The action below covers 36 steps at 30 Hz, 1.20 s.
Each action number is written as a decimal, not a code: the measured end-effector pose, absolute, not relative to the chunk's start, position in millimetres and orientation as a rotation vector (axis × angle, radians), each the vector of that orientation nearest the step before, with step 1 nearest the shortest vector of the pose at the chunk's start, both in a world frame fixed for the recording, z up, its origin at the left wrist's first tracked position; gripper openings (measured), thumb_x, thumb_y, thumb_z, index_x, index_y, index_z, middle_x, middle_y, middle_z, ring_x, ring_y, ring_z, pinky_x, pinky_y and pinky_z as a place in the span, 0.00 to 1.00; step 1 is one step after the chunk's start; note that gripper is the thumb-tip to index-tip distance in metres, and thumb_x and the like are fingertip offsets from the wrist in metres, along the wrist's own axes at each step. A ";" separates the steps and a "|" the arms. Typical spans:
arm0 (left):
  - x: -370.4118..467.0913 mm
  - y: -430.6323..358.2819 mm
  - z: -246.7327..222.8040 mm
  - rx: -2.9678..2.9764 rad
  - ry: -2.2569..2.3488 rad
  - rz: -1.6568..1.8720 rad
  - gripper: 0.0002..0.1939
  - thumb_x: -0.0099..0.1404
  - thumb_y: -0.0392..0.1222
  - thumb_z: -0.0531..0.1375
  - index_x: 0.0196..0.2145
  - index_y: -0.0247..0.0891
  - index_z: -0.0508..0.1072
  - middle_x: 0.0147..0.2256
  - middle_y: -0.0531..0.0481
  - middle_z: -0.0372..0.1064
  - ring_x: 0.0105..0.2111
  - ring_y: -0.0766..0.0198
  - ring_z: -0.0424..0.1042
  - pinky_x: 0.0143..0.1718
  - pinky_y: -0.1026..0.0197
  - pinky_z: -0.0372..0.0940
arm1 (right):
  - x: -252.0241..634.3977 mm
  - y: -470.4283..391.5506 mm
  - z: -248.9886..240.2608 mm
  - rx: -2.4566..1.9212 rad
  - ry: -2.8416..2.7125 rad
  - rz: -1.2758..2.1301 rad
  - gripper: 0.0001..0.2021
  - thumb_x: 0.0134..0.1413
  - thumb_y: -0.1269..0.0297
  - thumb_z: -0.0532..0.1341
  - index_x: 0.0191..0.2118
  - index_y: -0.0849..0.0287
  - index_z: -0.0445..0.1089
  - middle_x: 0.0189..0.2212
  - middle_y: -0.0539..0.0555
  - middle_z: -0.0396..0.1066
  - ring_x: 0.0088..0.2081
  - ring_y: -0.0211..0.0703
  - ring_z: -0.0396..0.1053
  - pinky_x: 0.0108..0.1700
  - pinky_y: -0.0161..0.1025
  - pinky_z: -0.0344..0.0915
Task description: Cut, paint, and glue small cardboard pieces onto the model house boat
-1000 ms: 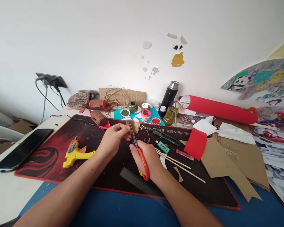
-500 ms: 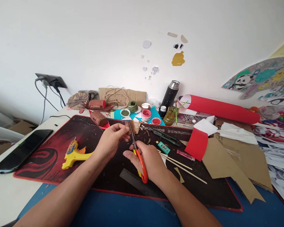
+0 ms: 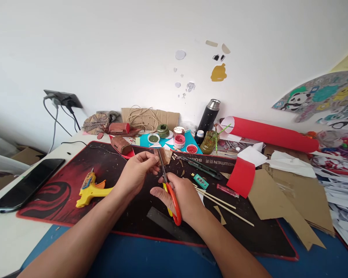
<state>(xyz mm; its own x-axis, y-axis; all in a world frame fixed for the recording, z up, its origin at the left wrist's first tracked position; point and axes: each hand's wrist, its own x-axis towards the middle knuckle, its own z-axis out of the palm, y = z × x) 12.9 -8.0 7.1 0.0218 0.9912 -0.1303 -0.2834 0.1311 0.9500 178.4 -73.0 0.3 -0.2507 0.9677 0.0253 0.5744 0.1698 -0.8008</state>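
Note:
My right hand [image 3: 183, 193] grips a pair of scissors [image 3: 175, 208] with orange and yellow handles, its thumb stretched out along them. The blades point away from me, close by the fingertips of my left hand [image 3: 139, 170]. Pinched in those fingertips is a small brown piece of cardboard [image 3: 158, 155], with the blades lying across it. Whether the blades are fully closed is too small to tell. A yellow glue gun [image 3: 89, 192] lies left of my left forearm on the black and red desk mat [image 3: 124, 220].
Paint jars [image 3: 179, 141] stand behind my hands, near a black thermos [image 3: 210, 116]. On the right lie a utility knife [image 3: 203, 168], a teal lighter [image 3: 200, 180], wooden sticks [image 3: 223, 205], red paper [image 3: 241, 175] and cardboard sheets [image 3: 266, 193]. A phone [image 3: 29, 185] rests far left.

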 end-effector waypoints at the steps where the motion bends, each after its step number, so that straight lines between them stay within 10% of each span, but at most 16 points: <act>1: 13.3 -8.4 7.2 0.905 1.051 1.228 0.23 0.41 0.51 0.81 0.23 0.37 0.75 0.22 0.54 0.72 0.21 0.69 0.69 0.23 0.66 0.66 | 178.4 -72.8 0.0 -1.458 -1.894 0.929 0.20 0.63 0.41 0.70 0.43 0.55 0.75 0.30 0.51 0.81 0.32 0.48 0.80 0.36 0.37 0.63; 36: 21.6 -2.5 -9.6 0.904 1.103 1.129 0.20 0.41 0.49 0.78 0.21 0.37 0.73 0.22 0.52 0.71 0.21 0.68 0.69 0.23 0.66 0.64 | 170.7 -68.8 -10.2 -1.638 -1.898 0.806 0.20 0.73 0.61 0.57 0.27 0.53 0.56 0.20 0.47 0.62 0.23 0.39 0.56 0.29 0.38 0.48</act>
